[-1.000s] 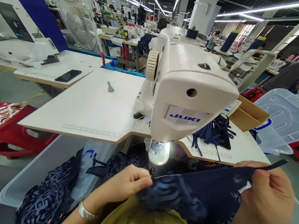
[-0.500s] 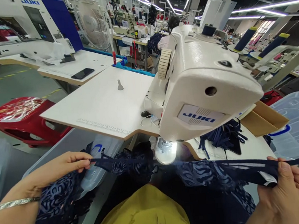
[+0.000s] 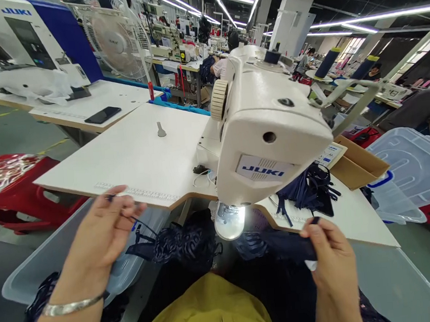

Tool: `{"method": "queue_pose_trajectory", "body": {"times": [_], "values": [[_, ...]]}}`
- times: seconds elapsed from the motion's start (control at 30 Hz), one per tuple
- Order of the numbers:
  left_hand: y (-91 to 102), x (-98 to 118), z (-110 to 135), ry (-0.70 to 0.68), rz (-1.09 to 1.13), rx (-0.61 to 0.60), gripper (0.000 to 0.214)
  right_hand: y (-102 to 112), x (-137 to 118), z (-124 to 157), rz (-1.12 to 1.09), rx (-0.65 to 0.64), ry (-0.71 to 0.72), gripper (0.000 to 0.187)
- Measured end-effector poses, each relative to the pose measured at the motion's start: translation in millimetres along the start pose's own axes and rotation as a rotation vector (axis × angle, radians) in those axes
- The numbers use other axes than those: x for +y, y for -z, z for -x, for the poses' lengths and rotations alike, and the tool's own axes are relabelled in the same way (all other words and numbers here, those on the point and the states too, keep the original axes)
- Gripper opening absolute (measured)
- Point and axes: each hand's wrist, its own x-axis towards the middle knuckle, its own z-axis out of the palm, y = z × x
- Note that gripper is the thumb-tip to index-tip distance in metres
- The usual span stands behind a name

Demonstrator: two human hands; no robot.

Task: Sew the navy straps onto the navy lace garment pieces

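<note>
A navy lace bra [image 3: 180,243] stretches across my lap below the head of a white sewing machine [image 3: 268,127]. The machine's lamp [image 3: 230,222] glows just above the bra's middle. My left hand [image 3: 106,224] is closed on the thin strap at the bra's left end, partly blurred by motion. At the other end, my right hand [image 3: 329,248] pinches the bra's dark side band, where a small white label [image 3: 311,264] pokes out below the thumb. The needle area is hidden behind the machine head.
Navy straps [image 3: 306,191] lie in a pile on the table at right, by a cardboard box [image 3: 360,162]. A plastic bin [image 3: 30,274] with navy pieces stands at lower left. A red stool [image 3: 12,192], phone [image 3: 103,115] and grey key-shaped piece [image 3: 161,130] are farther left.
My left hand has risen and turned, its strap now slack and slanting. My right hand has moved inward to the left, bringing the band closer to the lamp. The view has shifted slightly right.
</note>
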Motion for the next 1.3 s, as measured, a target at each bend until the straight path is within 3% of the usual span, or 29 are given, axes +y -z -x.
{"method": "queue_pose_trajectory", "body": {"times": [0.13, 0.2, 0.27, 0.37, 0.5, 0.57, 0.63, 0.7, 0.77, 0.9, 1.0, 1.1, 1.17, 1.23, 1.3], "values": [[-57.2, 3.0, 47.1, 0.140, -0.136, -0.432, 0.025, -29.9, -9.2, 24.8, 0.238, -0.375, 0.141, 0.010], [-79.8, 0.5, 63.8, 0.131, -0.282, -0.635, 0.027, -44.4, -15.1, 34.6, 0.273, -0.509, 0.280, 0.011], [-96.1, -1.1, 73.3, 0.108, -0.409, -0.751, 0.028, -56.0, -18.3, 41.7, 0.318, -0.595, 0.430, 0.013], [-108.7, -1.7, 78.6, -0.003, -0.526, -0.712, 0.029, -66.4, -18.1, 48.6, 0.470, -0.595, 0.638, 0.016], [-108.2, -5.9, 82.0, -0.223, -0.675, -0.619, 0.021, -71.4, -16.3, 53.6, 0.699, -0.458, 0.842, 0.018], [-104.2, -9.3, 83.4, -0.432, -0.752, -0.606, 0.016, -72.5, -16.4, 54.9, 0.757, -0.419, 0.895, 0.019], [-100.2, -11.7, 84.0, -0.737, -0.838, -0.580, 0.017, -73.5, -16.5, 55.8, 0.757, -0.403, 0.897, 0.020], [-98.2, -12.0, 83.9, -1.016, -0.917, -0.536, 0.024, -75.1, -15.7, 56.9, 0.706, -0.404, 0.841, 0.019], [-98.6, -11.0, 83.5, -1.169, -0.982, -0.495, 0.027, -77.0, -13.8, 57.9, 0.645, -0.415, 0.749, 0.019], [-101.3, -11.1, 83.4, -1.257, -1.032, -0.445, 0.026, -76.8, -12.0, 57.2, 0.529, -0.529, 0.625, 0.022], [-100.3, -14.4, 84.7, -1.208, -1.044, -0.435, 0.027, -68.8, -17.3, 52.0, 0.434, -0.698, 0.546, 0.031], [-98.9, -16.6, 86.4, -1.166, -1.057, -0.433, 0.023, -56.8, -25.8, 43.9, 0.385, -0.813, 0.353, 0.034], [-99.4, -16.4, 87.2, -1.178, -1.048, -0.444, 0.021, -50.7, -29.2, 38.7, 0.372, -0.847, 0.291, 0.032], [-101.5, -15.8, 87.9, -1.182, -1.033, -0.463, 0.021, -47.9, -28.8, 35.4, 0.363, -0.848, 0.324, 0.026], [-104.7, -16.6, 89.2, -1.144, -1.016, -0.485, 0.021, -48.3, -24.7, 34.3, 0.351, -0.773, 0.340, 0.020]]}}
